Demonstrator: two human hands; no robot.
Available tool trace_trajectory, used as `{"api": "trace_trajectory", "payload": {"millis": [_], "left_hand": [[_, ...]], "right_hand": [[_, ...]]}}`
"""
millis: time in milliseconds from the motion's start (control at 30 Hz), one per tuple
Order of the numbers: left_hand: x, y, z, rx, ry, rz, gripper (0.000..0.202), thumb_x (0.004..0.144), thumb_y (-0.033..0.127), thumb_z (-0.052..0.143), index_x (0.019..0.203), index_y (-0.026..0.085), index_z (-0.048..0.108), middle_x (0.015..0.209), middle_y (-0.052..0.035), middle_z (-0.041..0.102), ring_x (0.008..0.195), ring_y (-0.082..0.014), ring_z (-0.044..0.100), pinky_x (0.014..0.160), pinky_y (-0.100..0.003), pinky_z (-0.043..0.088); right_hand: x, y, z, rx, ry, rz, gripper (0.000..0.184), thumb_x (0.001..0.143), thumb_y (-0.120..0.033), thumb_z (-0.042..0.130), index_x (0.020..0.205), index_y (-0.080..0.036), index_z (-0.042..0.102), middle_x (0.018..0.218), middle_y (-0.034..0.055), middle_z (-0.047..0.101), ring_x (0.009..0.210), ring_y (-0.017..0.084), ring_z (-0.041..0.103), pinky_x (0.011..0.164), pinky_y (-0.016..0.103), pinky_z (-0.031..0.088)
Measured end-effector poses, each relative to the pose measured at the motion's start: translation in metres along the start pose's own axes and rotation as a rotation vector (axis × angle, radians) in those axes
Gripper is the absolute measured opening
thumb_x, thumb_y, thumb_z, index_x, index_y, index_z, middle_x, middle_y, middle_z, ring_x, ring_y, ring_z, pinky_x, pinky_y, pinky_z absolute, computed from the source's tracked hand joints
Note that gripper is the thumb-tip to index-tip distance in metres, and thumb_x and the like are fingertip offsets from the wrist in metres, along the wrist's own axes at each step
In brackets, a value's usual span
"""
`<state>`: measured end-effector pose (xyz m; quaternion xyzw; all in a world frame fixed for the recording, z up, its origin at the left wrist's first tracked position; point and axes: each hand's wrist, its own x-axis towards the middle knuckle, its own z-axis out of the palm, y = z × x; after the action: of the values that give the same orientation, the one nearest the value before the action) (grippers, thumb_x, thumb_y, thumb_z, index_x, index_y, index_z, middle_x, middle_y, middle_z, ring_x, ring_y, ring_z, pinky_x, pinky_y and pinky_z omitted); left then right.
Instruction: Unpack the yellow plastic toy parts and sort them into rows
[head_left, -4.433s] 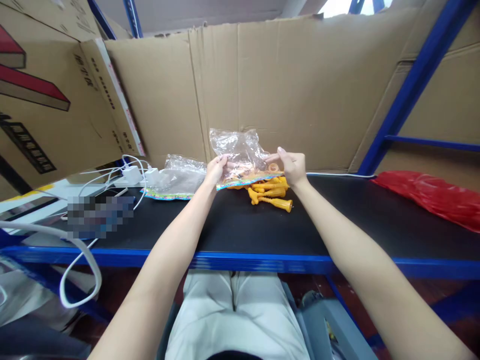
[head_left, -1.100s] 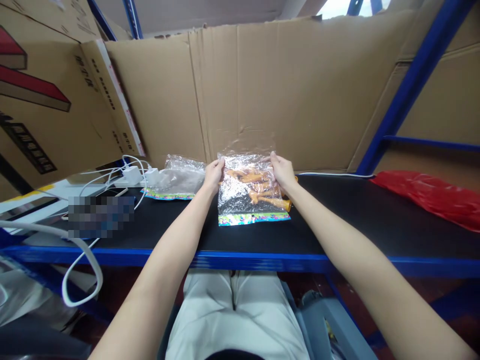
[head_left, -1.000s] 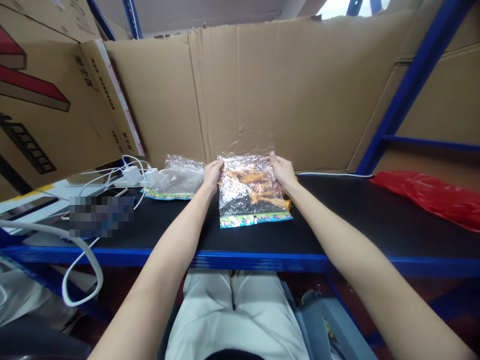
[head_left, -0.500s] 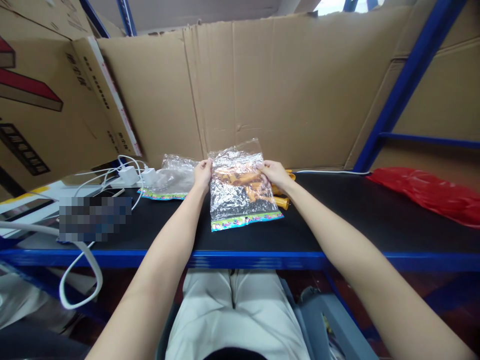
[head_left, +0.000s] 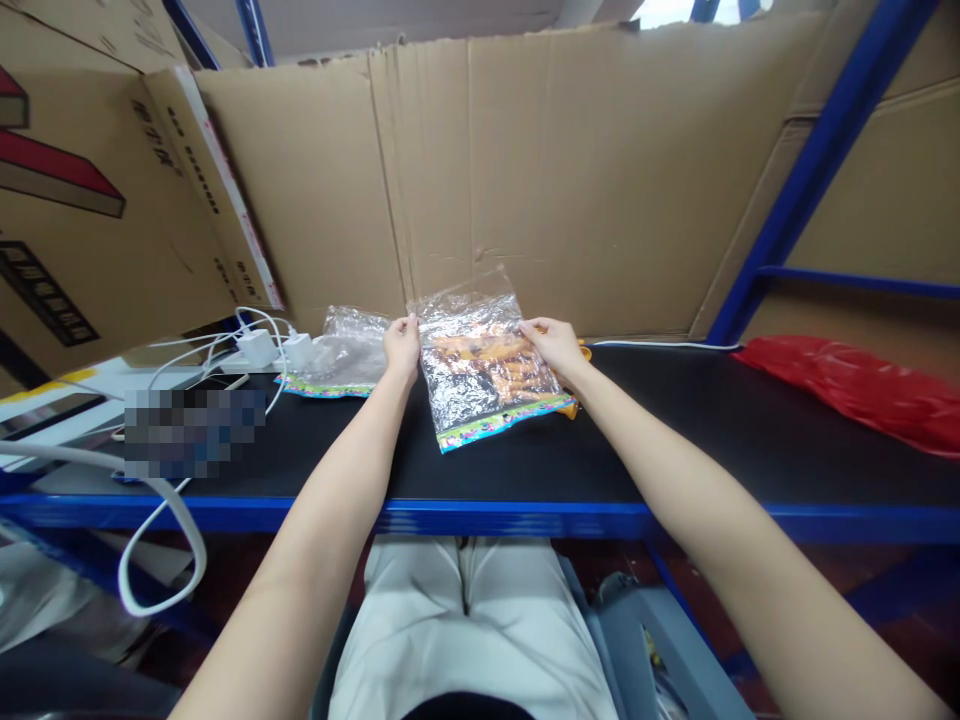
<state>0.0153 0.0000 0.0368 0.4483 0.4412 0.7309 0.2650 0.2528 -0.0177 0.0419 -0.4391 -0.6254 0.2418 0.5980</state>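
Observation:
A clear plastic bag (head_left: 469, 400) with a colourful printed strip along its lower edge is stretched between my two hands. My left hand (head_left: 403, 347) pinches its left side, fingers closed. My right hand (head_left: 553, 345) grips the right side near the upper part, also closed. Orange plastic pieces (head_left: 517, 370) show through the film; whether they lie inside the bag or behind it I cannot tell. One orange end sticks out past the bag's lower right corner. More clear bags (head_left: 345, 355) with the same printed strip lie just left of my left hand.
White chargers (head_left: 257, 348) and tangled cables sit at the left, beside a blurred-out patch. A red plastic bag (head_left: 847, 390) lies on the black tabletop (head_left: 675, 430) at the right. Cardboard (head_left: 585, 180) walls the back, and a blue rail (head_left: 517, 517) edges the front.
The bag has tilted, its right lower corner rising and its printed strip now slanting up to the right. It covers more of the orange pieces. Both hands keep their hold.

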Motion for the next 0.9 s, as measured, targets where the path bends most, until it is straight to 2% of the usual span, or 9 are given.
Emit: {"api": "trace_trajectory", "payload": {"millis": [233,467,567,667,767,833,900], "left_hand": [[0.003,0.001,-0.004,0.045,0.091,0.011,0.02,0.087,0.022,0.05,0.069,0.017,0.054,0.04,0.0097,0.033,0.035,-0.0058,0.03,0.041,-0.019,0.024],[0.004,-0.003,-0.005,0.117,0.104,-0.006,0.023,0.09,0.03,0.045,0.071,0.018,0.053,0.043,0.0084,0.032,0.037,-0.0075,0.033,0.043,-0.02,0.028],[0.008,-0.009,-0.005,0.226,0.125,0.096,0.02,0.089,0.033,0.047,0.077,0.018,0.054,0.055,0.0041,0.046,0.051,-0.0103,0.048,0.055,-0.022,0.04],[0.007,-0.009,-0.002,0.35,0.113,0.26,0.023,0.086,0.037,0.052,0.098,0.018,0.053,0.083,-0.0049,0.061,0.081,-0.0166,0.06,0.078,-0.03,0.046],[-0.007,0.0,0.006,0.455,-0.024,0.516,0.042,0.085,0.044,0.053,0.117,0.018,0.047,0.118,-0.015,0.056,0.112,-0.0233,0.053,0.098,-0.039,0.039],[-0.024,0.009,0.015,0.53,-0.215,0.708,0.052,0.085,0.05,0.05,0.126,0.018,0.043,0.132,-0.0167,0.049,0.125,-0.0255,0.044,0.105,-0.043,0.032],[-0.043,0.018,0.024,0.61,-0.462,0.871,0.064,0.083,0.053,0.052,0.135,0.019,0.036,0.143,-0.017,0.039,0.134,-0.0272,0.035,0.108,-0.045,0.029]], "right_hand": [[-0.005,-0.011,-0.001,0.045,-0.109,0.131,0.017,0.075,-0.028,0.061,0.062,-0.017,0.057,0.044,-0.0044,0.048,0.041,0.008,0.039,0.044,0.022,0.031],[-0.003,-0.015,-0.003,-0.112,-0.041,0.029,0.019,0.076,-0.028,0.063,0.062,-0.016,0.059,0.046,-0.0038,0.05,0.044,0.01,0.043,0.05,0.024,0.036],[-0.001,-0.014,-0.007,-0.116,-0.025,0.053,0.023,0.08,-0.035,0.06,0.065,-0.017,0.059,0.038,-0.0056,0.043,0.037,0.01,0.039,0.046,0.024,0.033],[0.002,-0.011,-0.013,-0.064,0.044,0.039,0.03,0.08,-0.044,0.059,0.065,-0.018,0.057,0.036,-0.0057,0.041,0.034,0.011,0.037,0.042,0.025,0.031],[0.005,-0.006,-0.018,-0.011,0.176,0.01,0.037,0.079,-0.054,0.057,0.069,-0.019,0.057,0.037,-0.0056,0.041,0.034,0.011,0.037,0.04,0.025,0.031],[0.008,-0.004,-0.019,0.011,0.252,0.01,0.04,0.08,-0.058,0.055,0.075,-0.019,0.058,0.037,-0.006,0.04,0.034,0.012,0.037,0.039,0.025,0.031],[0.009,-0.003,-0.02,0.028,0.303,-0.002,0.042,0.081,-0.06,0.052,0.079,-0.019,0.059,0.037,-0.0061,0.039,0.034,0.013,0.038,0.04,0.026,0.032]]}}
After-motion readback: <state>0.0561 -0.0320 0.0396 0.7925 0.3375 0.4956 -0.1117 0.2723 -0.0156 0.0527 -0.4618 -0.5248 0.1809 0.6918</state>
